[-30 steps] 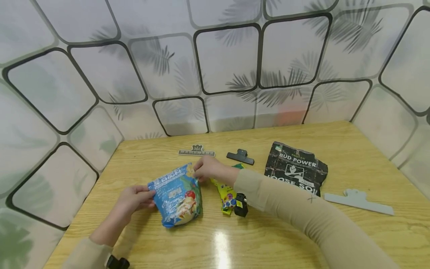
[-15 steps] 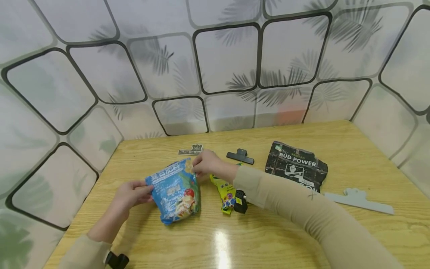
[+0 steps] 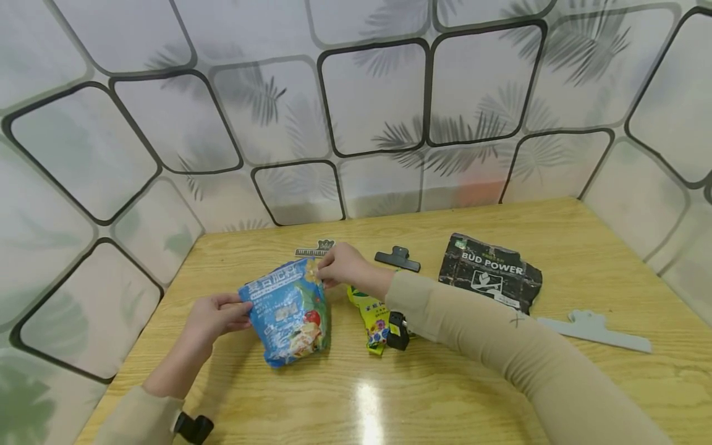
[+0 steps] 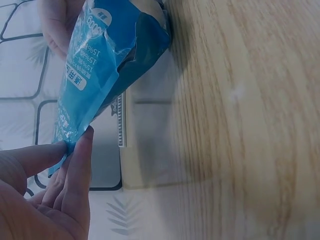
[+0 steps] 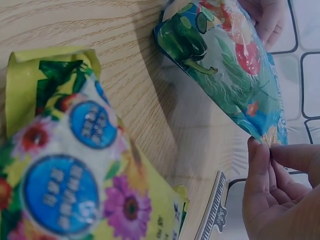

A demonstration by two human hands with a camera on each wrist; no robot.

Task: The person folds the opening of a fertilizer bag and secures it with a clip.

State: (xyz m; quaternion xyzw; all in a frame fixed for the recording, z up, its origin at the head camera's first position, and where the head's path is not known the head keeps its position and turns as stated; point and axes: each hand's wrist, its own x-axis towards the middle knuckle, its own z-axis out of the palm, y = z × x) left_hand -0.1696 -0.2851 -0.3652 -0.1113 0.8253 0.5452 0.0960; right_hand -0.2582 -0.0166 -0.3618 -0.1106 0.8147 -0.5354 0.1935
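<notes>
A blue plastic bag (image 3: 286, 315) with vegetable pictures and white lettering is tilted up between both hands. My left hand (image 3: 214, 318) pinches its upper left corner; in the left wrist view, thumb and fingers (image 4: 82, 155) meet on the bag's blue edge (image 4: 75, 110). At the upper right corner, my right hand (image 3: 345, 267) pinches the film, and the right wrist view shows that grip below the printed pepper (image 5: 182, 42). Just right of the bag lies a yellow flowered packet (image 3: 369, 315), partly hidden under the right forearm.
Behind the bag lies a clip with a piano-key pattern (image 3: 317, 249), partly covered by the right hand. A black clip (image 3: 397, 258) is farther right. A black soil bag (image 3: 486, 272) and a long pale grey clip (image 3: 595, 332) lie on the right of the wooden table (image 3: 445, 395).
Both hands have raised the blue bag slightly and shifted it a little back and left. The other packets and the clips have stayed in place.
</notes>
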